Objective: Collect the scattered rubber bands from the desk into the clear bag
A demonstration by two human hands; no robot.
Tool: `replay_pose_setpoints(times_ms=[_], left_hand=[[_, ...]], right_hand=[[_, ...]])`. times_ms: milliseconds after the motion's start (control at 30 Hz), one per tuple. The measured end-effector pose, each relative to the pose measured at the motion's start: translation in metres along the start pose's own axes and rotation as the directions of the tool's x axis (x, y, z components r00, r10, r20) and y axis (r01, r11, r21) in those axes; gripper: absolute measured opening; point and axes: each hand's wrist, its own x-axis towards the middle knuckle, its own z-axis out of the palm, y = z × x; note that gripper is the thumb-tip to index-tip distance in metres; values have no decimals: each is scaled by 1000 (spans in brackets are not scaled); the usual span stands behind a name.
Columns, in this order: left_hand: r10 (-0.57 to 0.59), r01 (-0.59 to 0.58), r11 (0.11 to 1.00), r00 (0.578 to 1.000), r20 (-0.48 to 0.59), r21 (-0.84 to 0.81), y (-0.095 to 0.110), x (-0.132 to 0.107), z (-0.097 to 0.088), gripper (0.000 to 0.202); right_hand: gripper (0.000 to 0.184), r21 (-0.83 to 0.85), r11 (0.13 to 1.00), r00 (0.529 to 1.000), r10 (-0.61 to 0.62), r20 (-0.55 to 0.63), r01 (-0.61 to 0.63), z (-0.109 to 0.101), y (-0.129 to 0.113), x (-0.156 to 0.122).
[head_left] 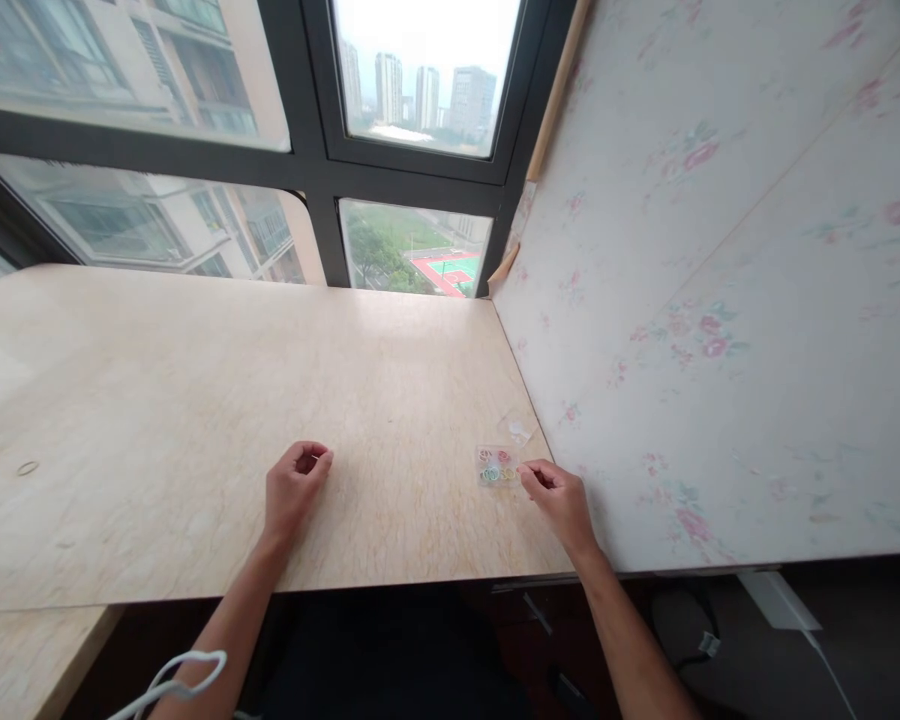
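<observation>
A small clear plastic box (499,480) lies on the pale marble-patterned sill near the wall. Its compartments hold tiny coloured rings, reddish, green and yellow, that look like small elastic bands. My right hand (561,492) is at the box's right edge, thumb and fingertips pinched together; whatever lies between them is too small to name. Well to the left of the box, my left hand (294,485) is closed above the sill, thumb against the index finger. Its fingertips hide anything they might hold.
A crumpled clear plastic piece (517,430) lies just behind the box. One thin yellowish ring (28,468) rests on the sill (195,400) at far left. The flowered wall (705,400) bounds the right side, windows the back. A white cable (187,672) loops at lower left.
</observation>
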Motion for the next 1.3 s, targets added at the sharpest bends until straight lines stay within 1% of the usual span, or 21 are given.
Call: replay_pose_setpoints(times_ms=[233, 333, 467, 600, 767, 933, 1100, 1300], left_hand=[[5, -5, 1000, 1000, -1, -2, -4, 0, 1, 24], [2, -2, 1000, 1000, -3, -20, -4, 0, 1, 23], [-18, 18, 1000, 1000, -2, -16, -3, -1, 1, 25], [-12, 12, 1000, 1000, 3, -21, -3, -1, 1, 24], [-18, 19, 1000, 1000, 4, -22, -2, -1, 1, 24], [-18, 18, 999, 1000, 6, -46, -1, -1, 1, 23], [-8, 8, 999, 1000, 7, -44, -3, -1, 1, 23], [-13, 15, 998, 999, 42, -60, -4, -2, 1, 28]], right_hand=[[25, -27, 999, 999, -37, -21, 36, 3, 7, 7], [26, -24, 1000, 1000, -4, -15, 3, 4, 8, 8], [31, -24, 998, 998, 50, 22, -50, 5, 11, 9], [32, -56, 997, 997, 52, 65, -48, 6, 12, 9], [33, -86, 994, 995, 74, 64, -69, 7, 14, 10], [33, -56, 995, 995, 81, 59, -77, 5, 12, 9], [33, -33, 994, 994, 109, 23, -109, 1, 10, -1], [35, 14, 992, 992, 124, -23, -123, 7, 18, -27]])
